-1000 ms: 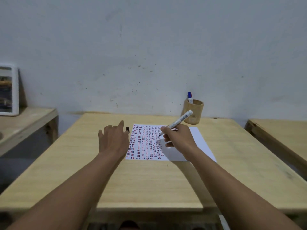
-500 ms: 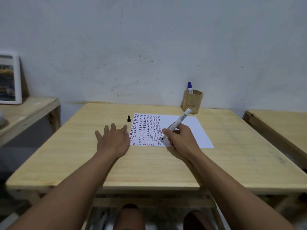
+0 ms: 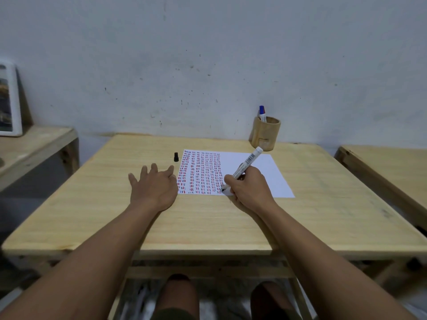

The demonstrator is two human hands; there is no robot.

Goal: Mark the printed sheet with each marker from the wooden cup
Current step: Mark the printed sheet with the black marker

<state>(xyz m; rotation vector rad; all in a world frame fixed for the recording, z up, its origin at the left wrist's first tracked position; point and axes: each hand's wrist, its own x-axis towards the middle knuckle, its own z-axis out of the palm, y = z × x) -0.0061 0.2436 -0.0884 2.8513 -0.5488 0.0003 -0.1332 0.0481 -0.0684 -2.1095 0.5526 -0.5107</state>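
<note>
A printed sheet point(image 3: 265, 172) with columns of red and dark marks lies on the wooden table point(image 3: 208, 222). My right hand point(image 3: 248, 188) grips a white marker point(image 3: 248, 161), its black tip touching the sheet near the lower edge. My left hand point(image 3: 152, 185) lies flat on the table, fingers spread, just left of the sheet. A small black cap point(image 3: 176, 156) stands beside the sheet's top left corner. The wooden cup point(image 3: 265, 136) stands at the table's back right and holds a blue-capped marker point(image 3: 262, 113).
A second wooden table point(image 3: 388, 172) stands to the right, a lower wooden shelf point(image 3: 34, 144) to the left with a framed picture point(image 3: 9, 100) leaning on the wall. My knees show under the table's front edge.
My right hand has carried the marker tip down the sheet toward its lower edge. My left hand slid back from the cap to the sheet's lower left. The camera tilted down.
</note>
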